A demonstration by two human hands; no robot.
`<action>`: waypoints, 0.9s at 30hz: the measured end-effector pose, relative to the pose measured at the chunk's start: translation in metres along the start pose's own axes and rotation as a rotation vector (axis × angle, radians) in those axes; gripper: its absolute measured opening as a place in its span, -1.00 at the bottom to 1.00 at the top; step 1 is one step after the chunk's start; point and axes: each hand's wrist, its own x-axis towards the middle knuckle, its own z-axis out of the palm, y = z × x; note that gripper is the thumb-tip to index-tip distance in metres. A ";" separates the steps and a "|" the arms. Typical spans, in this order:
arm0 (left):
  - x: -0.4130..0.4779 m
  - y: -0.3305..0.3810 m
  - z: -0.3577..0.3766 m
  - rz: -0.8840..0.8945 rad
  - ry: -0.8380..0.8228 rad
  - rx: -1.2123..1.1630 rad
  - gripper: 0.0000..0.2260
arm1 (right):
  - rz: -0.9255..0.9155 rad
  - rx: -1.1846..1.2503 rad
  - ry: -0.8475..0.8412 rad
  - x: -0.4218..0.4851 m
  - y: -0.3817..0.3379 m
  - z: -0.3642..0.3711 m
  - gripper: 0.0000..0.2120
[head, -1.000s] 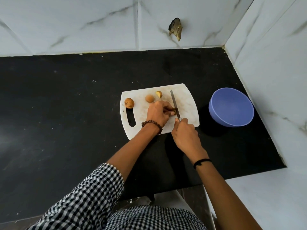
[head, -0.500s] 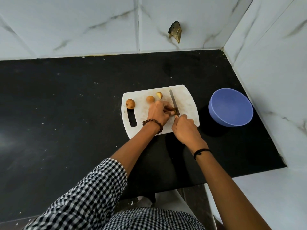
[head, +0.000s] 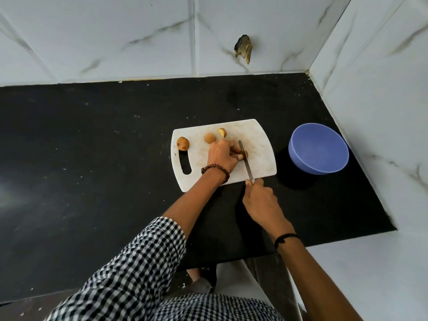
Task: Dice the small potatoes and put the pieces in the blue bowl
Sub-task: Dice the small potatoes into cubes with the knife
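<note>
Currently a potato piece [head: 246,154] is being pinched on the cutting board [head: 261,137] by the left hand [head: 222,156], while the knife [head: 246,162], gripped by the right hand [head: 260,202], is being drawn through it. Risk: fingertips [head: 238,156] are lying beside the blade; any roll could cut them.

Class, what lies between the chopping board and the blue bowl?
Only a bare strip of black counter separates the chopping board from the blue bowl; the head view shows it.
</note>
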 end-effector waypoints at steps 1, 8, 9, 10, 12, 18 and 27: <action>0.000 0.000 0.000 -0.002 -0.005 0.001 -0.88 | 0.006 0.007 -0.002 -0.004 0.003 0.001 -0.70; -0.003 0.003 -0.001 0.018 -0.018 0.031 -0.87 | 0.028 -0.027 -0.042 -0.025 0.017 -0.006 -0.66; -0.004 0.004 -0.001 0.024 -0.020 0.050 -0.85 | 0.033 -0.036 -0.061 -0.027 0.019 -0.009 -0.67; -0.004 0.005 -0.002 0.033 -0.022 0.073 -0.81 | 0.034 -0.045 -0.076 -0.029 0.020 -0.014 -0.66; -0.004 0.006 -0.002 0.056 -0.035 0.122 -0.73 | 0.048 -0.069 -0.107 -0.032 0.020 -0.027 -0.63; 0.000 0.007 -0.008 0.071 -0.140 0.210 -0.71 | 0.048 0.049 -0.130 -0.037 0.026 -0.057 -0.62; 0.008 0.018 -0.003 0.029 -0.120 0.170 -0.83 | 0.016 0.310 -0.018 -0.009 0.031 -0.044 -0.61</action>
